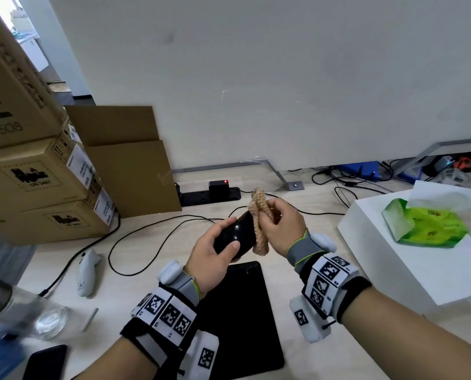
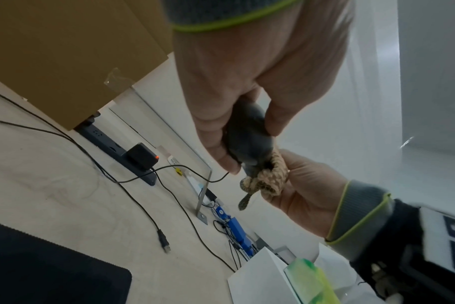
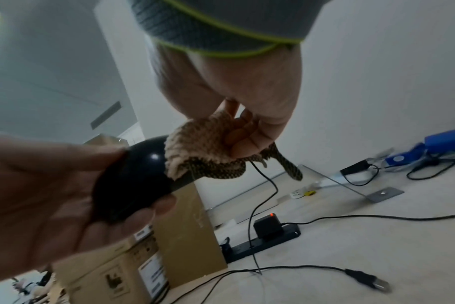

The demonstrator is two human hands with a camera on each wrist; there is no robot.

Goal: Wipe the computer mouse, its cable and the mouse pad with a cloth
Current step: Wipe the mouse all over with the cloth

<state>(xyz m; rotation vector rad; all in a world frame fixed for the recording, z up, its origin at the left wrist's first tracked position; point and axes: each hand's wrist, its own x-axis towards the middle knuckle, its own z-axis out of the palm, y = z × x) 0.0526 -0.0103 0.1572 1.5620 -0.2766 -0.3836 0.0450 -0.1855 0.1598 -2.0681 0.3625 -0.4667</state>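
While the shiny black computer mouse (image 1: 235, 235) is held up above the flat black mouse pad (image 1: 245, 319), the left hand (image 1: 212, 259) grips it. Beside it, the right hand (image 1: 281, 226) squeezes a tan knitted cloth (image 1: 259, 220) against its front. Its thin black cable (image 1: 135, 242) trails down past the pad.

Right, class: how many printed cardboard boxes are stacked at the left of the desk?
3: top box, middle box, bottom box, stacked on each other. Plain cardboard sheets lean beside them; more boxes may be hidden.

Head view looks down over the table (image 1: 297, 283); each wrist view looks close along its hand; all share the mouse (image 1: 235, 234).
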